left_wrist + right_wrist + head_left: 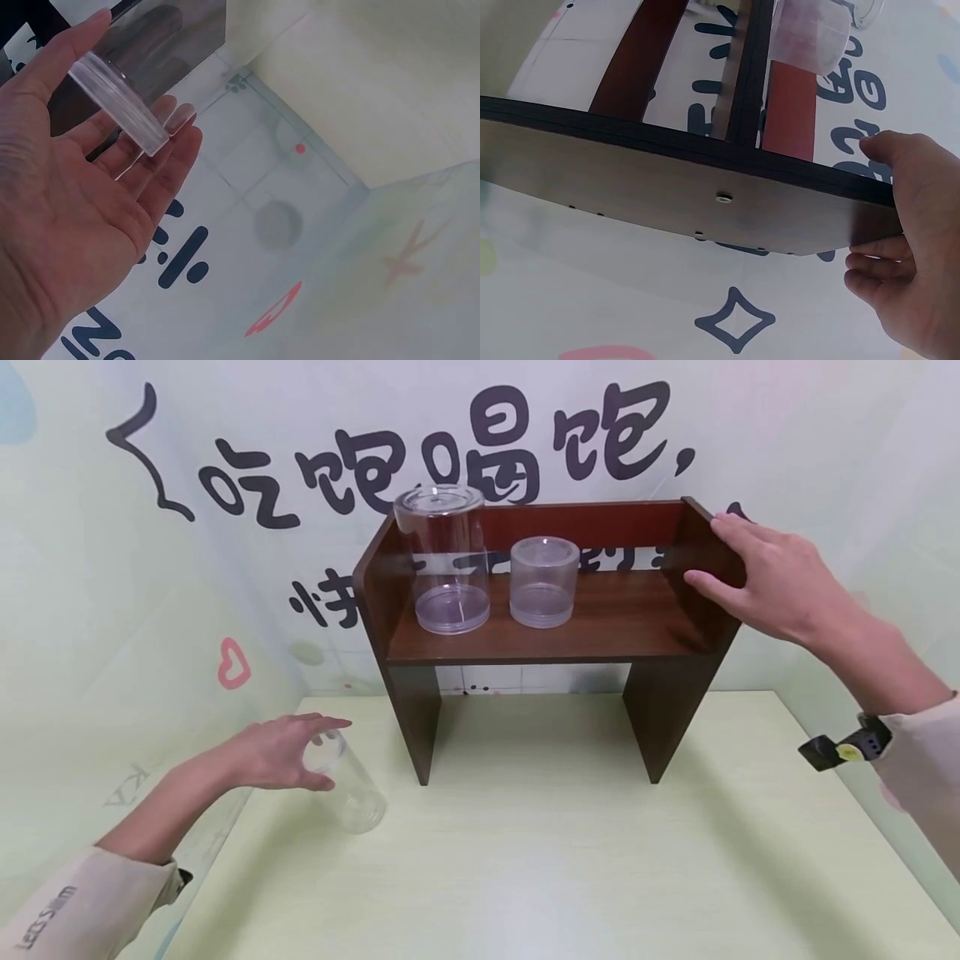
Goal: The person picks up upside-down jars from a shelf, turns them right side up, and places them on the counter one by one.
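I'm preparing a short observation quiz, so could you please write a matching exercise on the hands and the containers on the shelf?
1. left hand
2. right hand
3. taller shelf container
4. shorter shelf container

A. near the middle of the brown shelf
B. around the upper end of another clear container
C. toward the shelf's left end
D. at the shelf's right side panel

Pairs: 1-B, 2-D, 3-C, 4-A

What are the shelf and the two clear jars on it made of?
The shelf looks like wood or laminated board: dark brown, apparently grained, with a soft sheen. The tall jar and short jar look like glossy plastic or glass: the shelf shows through them and their rims catch highlights. Which, I can't tell.
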Motion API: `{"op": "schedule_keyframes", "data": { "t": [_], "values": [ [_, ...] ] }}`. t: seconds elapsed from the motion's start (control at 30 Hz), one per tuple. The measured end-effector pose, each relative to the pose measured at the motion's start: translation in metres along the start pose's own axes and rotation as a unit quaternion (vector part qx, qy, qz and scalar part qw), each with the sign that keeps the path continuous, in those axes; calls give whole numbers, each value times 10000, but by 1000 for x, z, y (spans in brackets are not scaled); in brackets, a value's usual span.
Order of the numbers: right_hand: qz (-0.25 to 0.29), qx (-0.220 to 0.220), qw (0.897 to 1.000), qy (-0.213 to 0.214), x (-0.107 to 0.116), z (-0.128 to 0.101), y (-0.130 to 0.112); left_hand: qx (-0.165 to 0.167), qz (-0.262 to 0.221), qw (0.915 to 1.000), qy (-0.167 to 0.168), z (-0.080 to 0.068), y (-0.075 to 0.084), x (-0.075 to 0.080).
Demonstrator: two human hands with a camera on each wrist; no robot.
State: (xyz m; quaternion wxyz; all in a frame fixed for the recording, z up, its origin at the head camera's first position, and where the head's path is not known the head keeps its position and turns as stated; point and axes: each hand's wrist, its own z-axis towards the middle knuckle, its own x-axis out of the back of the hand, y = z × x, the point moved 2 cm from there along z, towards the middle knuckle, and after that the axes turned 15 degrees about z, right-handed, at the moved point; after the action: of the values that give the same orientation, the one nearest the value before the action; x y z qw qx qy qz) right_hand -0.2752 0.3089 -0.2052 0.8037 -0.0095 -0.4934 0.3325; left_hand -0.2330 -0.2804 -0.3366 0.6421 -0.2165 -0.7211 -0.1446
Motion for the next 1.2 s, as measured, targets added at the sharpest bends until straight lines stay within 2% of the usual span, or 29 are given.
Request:
{"op": "schedule_keyframes", "data": {
  "t": [0.2,0.43,0.67,0.93,1.2],
  "values": [
    [35,128,9997,222,-2,-1,0,-5,-57,10000,-44,3,3,-3],
    [75,186,9994,292,-3,-1,0,100,-68,9999,-13,2,5,-6],
    [71,160,9994,307,-3,-2,1,170,-187,9987,434,-1,2,0],
    [112,159,9992,337,-4,-2,1,273,-660,9915,1089,-5,-4,24],
    [100,172,9991,363,-4,-2,1,407,-1524,9723,1723,1,-4,60]
  ]
}}
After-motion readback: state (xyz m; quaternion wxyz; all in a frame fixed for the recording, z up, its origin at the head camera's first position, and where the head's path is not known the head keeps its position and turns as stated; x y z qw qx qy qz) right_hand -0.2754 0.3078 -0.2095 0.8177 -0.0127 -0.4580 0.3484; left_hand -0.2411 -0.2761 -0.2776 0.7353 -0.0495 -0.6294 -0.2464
